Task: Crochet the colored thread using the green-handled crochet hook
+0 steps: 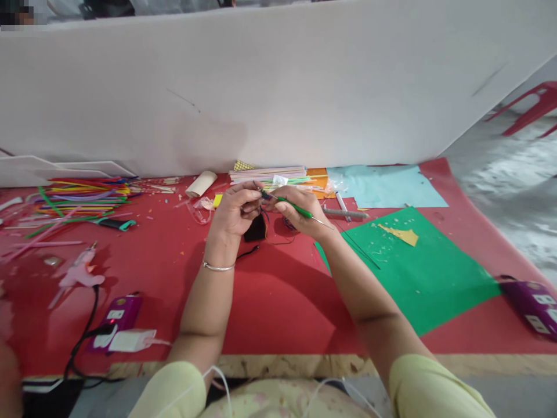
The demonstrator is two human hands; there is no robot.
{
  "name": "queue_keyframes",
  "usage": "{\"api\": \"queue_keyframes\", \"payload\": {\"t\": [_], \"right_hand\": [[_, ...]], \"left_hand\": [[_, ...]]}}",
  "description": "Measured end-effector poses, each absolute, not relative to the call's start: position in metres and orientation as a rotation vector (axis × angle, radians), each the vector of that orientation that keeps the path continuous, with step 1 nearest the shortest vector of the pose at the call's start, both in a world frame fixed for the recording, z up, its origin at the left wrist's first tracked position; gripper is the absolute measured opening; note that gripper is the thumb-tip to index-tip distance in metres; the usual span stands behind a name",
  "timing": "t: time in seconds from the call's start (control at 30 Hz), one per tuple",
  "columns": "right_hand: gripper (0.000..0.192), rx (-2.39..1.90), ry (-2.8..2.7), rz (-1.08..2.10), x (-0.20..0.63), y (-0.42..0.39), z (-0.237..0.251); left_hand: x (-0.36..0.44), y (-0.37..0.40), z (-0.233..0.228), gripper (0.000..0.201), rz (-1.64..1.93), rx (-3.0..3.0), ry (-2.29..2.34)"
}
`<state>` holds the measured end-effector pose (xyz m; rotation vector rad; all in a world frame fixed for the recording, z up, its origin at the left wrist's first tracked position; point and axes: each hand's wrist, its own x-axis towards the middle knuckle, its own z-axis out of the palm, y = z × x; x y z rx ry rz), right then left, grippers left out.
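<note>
My left hand [239, 209] is closed in a pinch on a small dark piece of yarn work [263, 195], largely hidden by the fingers. Gripped in my right hand [300, 209] is a crochet hook [301, 210] with a green handle and thin metal ends. The hook's front end meets the dark piece between both hands. Below them, a black block-like thing [255, 228] rests on the red table. Dark purplish yarn [288, 224] lies beside it, partly hidden by my right hand.
Pipe cleaners [87, 197], black-and-teal scissors [114, 223], a pink glue gun [82, 270] and a purple power strip [117, 316] lie left. On the right are a green sheet [418, 284], a pale blue sheet [387, 186] and another purple strip [531, 305]. A white partition [278, 87] stands behind.
</note>
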<state>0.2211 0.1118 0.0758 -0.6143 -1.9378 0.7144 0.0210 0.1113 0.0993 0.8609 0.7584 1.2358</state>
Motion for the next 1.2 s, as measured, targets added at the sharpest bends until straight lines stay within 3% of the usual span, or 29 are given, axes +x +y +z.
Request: {"api": "queue_keyframes", "payload": {"t": [0.3,0.73,1.2], "right_hand": [[0.039,-0.566,-1.915,0.774,0.2231,0.1091,0.0800],[0.036,-0.454,-2.048,0.531,0.2269,0.1089,0.0812],[0.035,-0.444,-2.062,0.513,0.2278,0.1071,0.0843]], "left_hand": [[0.0183,0.1119,0.0997,0.019,1.217,0.878,0.755],[0.0129,0.1132,0.0979,0.019,1.172,0.871,0.777],[0.0134,0.1115,0.1017,0.021,1.204,0.901,0.811]]}}
